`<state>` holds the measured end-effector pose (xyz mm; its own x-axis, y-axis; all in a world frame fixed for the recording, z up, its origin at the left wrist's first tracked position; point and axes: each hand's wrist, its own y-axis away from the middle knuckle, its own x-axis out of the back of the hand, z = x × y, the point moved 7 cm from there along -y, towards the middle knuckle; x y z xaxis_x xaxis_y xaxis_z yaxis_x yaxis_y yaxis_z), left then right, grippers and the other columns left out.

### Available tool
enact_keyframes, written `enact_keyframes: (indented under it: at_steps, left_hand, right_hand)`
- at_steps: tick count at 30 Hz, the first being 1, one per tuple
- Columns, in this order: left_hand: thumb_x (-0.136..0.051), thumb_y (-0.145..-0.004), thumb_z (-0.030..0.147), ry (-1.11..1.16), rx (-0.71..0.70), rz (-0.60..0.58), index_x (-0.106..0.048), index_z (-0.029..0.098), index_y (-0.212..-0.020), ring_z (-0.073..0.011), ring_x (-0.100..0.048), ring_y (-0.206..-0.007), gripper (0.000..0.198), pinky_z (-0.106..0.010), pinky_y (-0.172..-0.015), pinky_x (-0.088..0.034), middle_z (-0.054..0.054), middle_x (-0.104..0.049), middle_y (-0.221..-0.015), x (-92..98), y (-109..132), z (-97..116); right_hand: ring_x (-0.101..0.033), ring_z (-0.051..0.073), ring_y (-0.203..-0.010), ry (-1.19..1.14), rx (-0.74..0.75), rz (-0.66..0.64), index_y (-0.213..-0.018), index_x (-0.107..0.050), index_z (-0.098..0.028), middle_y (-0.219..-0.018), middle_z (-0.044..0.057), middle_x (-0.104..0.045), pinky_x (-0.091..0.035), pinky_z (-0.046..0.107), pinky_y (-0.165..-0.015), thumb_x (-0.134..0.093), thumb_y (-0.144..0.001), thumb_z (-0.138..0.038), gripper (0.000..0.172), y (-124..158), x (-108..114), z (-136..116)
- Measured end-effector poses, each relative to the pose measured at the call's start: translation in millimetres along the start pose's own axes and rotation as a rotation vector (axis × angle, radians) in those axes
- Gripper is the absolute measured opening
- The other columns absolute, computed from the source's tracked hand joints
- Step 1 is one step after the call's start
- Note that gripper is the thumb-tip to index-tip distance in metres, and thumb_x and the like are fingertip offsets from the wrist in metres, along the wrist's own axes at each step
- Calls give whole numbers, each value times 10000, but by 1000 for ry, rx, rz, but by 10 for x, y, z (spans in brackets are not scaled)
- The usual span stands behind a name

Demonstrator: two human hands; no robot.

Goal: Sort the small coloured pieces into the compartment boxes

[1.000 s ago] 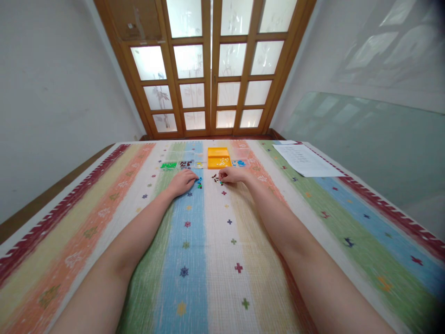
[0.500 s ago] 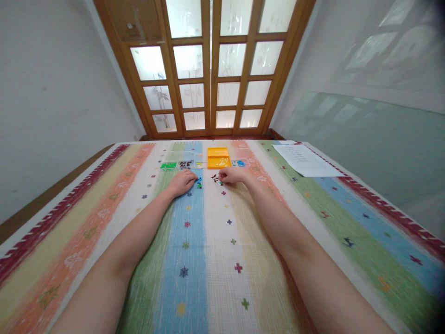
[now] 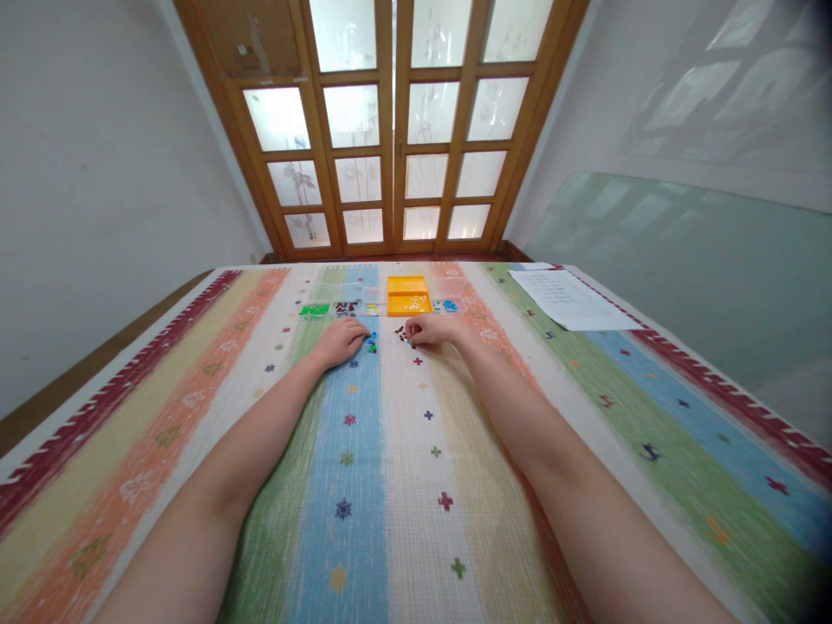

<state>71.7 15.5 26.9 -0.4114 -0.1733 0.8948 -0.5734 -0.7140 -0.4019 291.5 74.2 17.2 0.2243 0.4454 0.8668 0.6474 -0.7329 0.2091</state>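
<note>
My left hand (image 3: pixel 341 340) lies palm down on the striped cloth, its fingers reaching out flat. By its fingertips is a small cluster of blue and green pieces (image 3: pixel 373 345), too small to name. Thumb and fingers of my right hand (image 3: pixel 429 329) are pinched together low over the cloth. Whatever they hold is too small to make out. Just left of that pinch lie several loose dark brown pieces (image 3: pixel 400 333), partly hidden by the fingers.
Beyond my hands stands an open orange case (image 3: pixel 407 284) with white bits in it. Clear boxes beside it hold green pieces (image 3: pixel 315 309), brown pieces (image 3: pixel 347 307), yellow pieces (image 3: pixel 372 308) and blue pieces (image 3: pixel 447 306). A printed paper sheet (image 3: pixel 568 299) lies at the right.
My right hand has shifted slightly left, closer to the brown pieces, still pinched. My left hand stays in place.
</note>
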Motion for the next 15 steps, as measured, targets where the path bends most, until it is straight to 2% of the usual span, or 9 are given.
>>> enact_keyframes:
  at_steps: [8,13,15]
  left_hand:
    - [-511,-1021,232,3,1,-12,-778,216,-1133,-250,-648,-1137,290,-444,-1078,-499,-82,-766,-1148,-3,-12,9]
    - [-509,-1021,229,-1,2,-12,-776,220,-1136,-246,-650,-1138,291,-440,-1077,-498,-76,-767,-1148,-8,-14,5]
    - [-505,-1022,227,1,-7,-15,-774,216,-1141,-246,-652,-1140,293,-439,-1076,-498,-78,-768,-1148,-12,-14,6]
  right_hand:
    - [-581,152,-741,-66,11,8,-925,-678,-212,-858,5,-698,-387,253,-644,-693,-776,-210,150,23,-21,-71]
    - [-556,142,-688,-109,34,13,-832,-659,-209,-778,-7,-670,-369,258,-626,-700,-772,-228,75,5,-49,-75]
    - [-542,142,-671,-130,54,66,-788,-639,-208,-749,-6,-651,-362,265,-618,-690,-788,-256,70,-6,-28,-50]
